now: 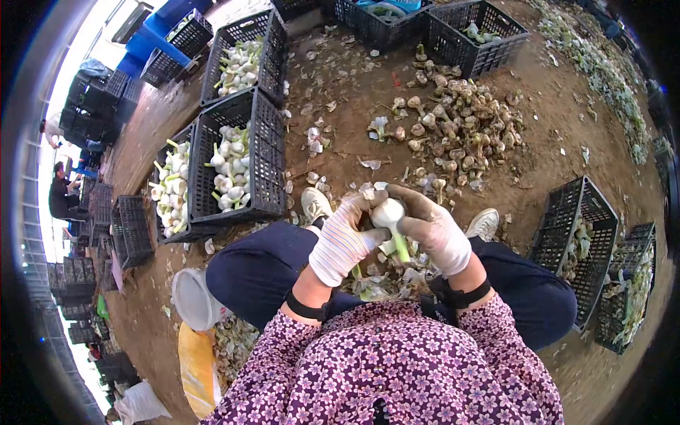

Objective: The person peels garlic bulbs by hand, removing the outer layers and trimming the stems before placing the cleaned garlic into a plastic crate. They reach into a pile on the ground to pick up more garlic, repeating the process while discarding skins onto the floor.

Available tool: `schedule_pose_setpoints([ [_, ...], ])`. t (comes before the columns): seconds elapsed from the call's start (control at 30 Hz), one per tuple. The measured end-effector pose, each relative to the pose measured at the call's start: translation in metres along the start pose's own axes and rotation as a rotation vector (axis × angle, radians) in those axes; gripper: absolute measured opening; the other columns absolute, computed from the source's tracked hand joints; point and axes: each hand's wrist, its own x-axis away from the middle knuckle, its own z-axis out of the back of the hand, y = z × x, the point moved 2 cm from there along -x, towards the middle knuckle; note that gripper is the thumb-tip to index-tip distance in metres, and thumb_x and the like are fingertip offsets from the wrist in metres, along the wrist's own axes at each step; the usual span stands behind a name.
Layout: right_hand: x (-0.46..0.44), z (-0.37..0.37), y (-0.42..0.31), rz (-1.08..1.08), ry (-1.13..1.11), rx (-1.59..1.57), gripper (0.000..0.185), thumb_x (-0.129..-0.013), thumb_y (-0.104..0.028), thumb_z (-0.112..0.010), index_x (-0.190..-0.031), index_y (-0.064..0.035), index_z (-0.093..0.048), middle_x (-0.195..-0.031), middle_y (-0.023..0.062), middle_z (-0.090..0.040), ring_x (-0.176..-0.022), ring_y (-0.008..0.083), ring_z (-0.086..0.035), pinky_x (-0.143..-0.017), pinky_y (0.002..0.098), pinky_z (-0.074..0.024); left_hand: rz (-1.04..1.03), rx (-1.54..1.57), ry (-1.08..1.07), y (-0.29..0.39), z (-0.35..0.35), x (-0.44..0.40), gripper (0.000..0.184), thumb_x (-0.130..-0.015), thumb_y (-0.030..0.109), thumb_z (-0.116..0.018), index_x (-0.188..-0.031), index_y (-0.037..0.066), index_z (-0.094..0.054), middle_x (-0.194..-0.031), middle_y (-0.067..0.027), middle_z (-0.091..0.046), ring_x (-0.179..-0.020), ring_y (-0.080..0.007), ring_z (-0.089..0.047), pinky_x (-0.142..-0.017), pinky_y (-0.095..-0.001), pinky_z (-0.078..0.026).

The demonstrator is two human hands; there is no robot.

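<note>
A white garlic bulb (387, 213) with a short green stem pointing down is held between my two gloved hands, above a litter of peeled skins (386, 283) between my legs. My right hand (435, 230) is closed on the bulb from the right, its dirty fingers over the top and side. At the bulb's left, my left hand (347, 234) is curled with thumb and fingertips close to it; a scrap of pale skin (368, 190) shows at its fingertips. Beyond my hands lies a heap of brown, unpeeled garlic (467, 127) on the dirt floor.
Black crates of white garlic (265, 156) stand at the left, with a white bucket (195, 299) and a yellow sack (197, 365) nearer. Crates with leafy scraps (582, 234) are at the right. More crates (489, 53) stand ahead. A person (62, 191) sits far left.
</note>
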Motion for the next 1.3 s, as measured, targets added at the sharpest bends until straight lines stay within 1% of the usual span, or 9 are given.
schedule_pose_setpoints([
  [0.27,0.003,0.001,0.003,0.273,0.104,0.667,0.053,-0.081,-0.001,-0.068,-0.133,-0.0030,-0.056,-0.118,0.0127,-0.063,-0.113,0.0234,-0.059,-0.098,0.0320,-0.0453,-0.091,-0.886,0.032,0.033,-0.003,-0.002,0.032,-0.088,0.013,-0.072,-0.119,0.004,-0.069,-0.083,-0.0025,-0.067,-0.074,-0.0079,-0.059,-0.068,-0.0253,-0.050],
  [0.43,0.001,-0.008,0.001,0.499,0.128,0.974,0.036,-0.082,-0.002,-0.065,-0.117,-0.0035,-0.062,-0.109,0.0195,-0.062,-0.104,0.0396,-0.057,-0.091,0.0423,-0.0477,-0.478,-1.271,-0.035,0.025,0.002,-0.004,0.017,-0.082,0.012,-0.072,-0.097,0.003,-0.071,-0.083,-0.0121,-0.069,-0.070,-0.0289,-0.067,-0.062,-0.0371,-0.052],
  [0.53,0.003,-0.003,0.003,0.458,0.070,0.906,0.037,-0.084,-0.003,-0.065,-0.121,-0.0051,-0.062,-0.108,0.0168,-0.063,-0.103,0.0338,-0.061,-0.092,0.0377,-0.0480,-0.504,-1.291,-0.039,0.020,0.003,-0.004,0.013,-0.078,0.012,-0.071,-0.088,0.004,-0.068,-0.086,-0.0175,-0.068,-0.075,-0.0386,-0.065,-0.065,-0.0428,-0.052],
  [0.63,0.007,-0.002,0.001,0.255,0.073,0.704,0.042,-0.084,-0.002,-0.064,-0.126,-0.0052,-0.061,-0.113,0.0118,-0.065,-0.103,0.0238,-0.062,-0.093,0.0319,-0.0472,-0.470,-1.247,-0.017,0.005,0.007,-0.004,0.014,-0.082,0.013,-0.068,-0.091,0.002,-0.068,-0.079,-0.0119,-0.068,-0.067,-0.0283,-0.066,-0.060,-0.0358,-0.052],
  [0.7,0.008,0.000,0.004,0.112,0.063,0.418,0.045,-0.084,-0.001,-0.063,-0.129,-0.0032,-0.059,-0.116,0.0099,-0.064,-0.104,0.0200,-0.062,-0.095,0.0298,-0.0461,0.186,-0.330,0.180,-0.006,0.013,-0.002,0.014,-0.087,0.015,-0.063,-0.092,0.002,-0.067,-0.075,-0.0036,-0.065,-0.060,-0.0138,-0.060,-0.055,-0.0269,-0.047],
  [0.8,0.003,-0.001,0.009,-0.040,0.062,0.017,0.054,-0.081,0.002,-0.060,-0.135,0.0031,-0.053,-0.123,0.0081,-0.062,-0.108,0.0158,-0.059,-0.098,0.0277,-0.0444,0.289,0.215,0.299,-0.001,0.005,-0.002,0.016,-0.092,0.016,-0.058,-0.097,0.003,-0.066,-0.074,0.0022,-0.061,-0.059,-0.0043,-0.053,-0.053,-0.0202,-0.041],
  [1.07,-0.011,0.014,0.062,-0.109,0.146,0.315,0.072,-0.083,0.005,-0.060,-0.149,0.0010,-0.033,-0.122,0.0116,-0.062,-0.103,0.0173,-0.063,-0.088,0.0302,-0.0525,0.245,0.323,0.373,-0.046,0.020,-0.009,0.017,-0.091,0.017,-0.059,-0.102,0.006,-0.066,-0.076,-0.0002,-0.063,-0.059,-0.0096,-0.057,-0.047,-0.0225,-0.044],
  [1.17,-0.008,0.008,0.051,-0.241,0.047,-0.355,0.056,-0.084,-0.001,-0.064,-0.137,-0.0044,-0.047,-0.120,0.0125,-0.066,-0.094,0.0169,-0.067,-0.065,0.0344,-0.0572,0.222,0.770,0.692,-0.037,0.049,-0.025,0.010,-0.092,0.017,-0.058,-0.091,0.010,-0.065,-0.076,0.0000,-0.064,-0.059,-0.0100,-0.058,-0.048,-0.0209,-0.044],
  [1.3,-0.011,0.003,0.038,-0.202,0.019,-0.502,0.058,-0.082,0.007,-0.054,-0.138,-0.0034,-0.043,-0.129,0.0123,-0.059,-0.104,0.0229,-0.065,-0.082,0.0362,-0.0572,0.160,0.393,0.572,-0.018,0.065,-0.017,0.014,-0.094,0.023,-0.061,-0.090,0.010,-0.065,-0.078,-0.0013,-0.065,-0.064,-0.0127,-0.062,-0.055,-0.0264,-0.049],
])
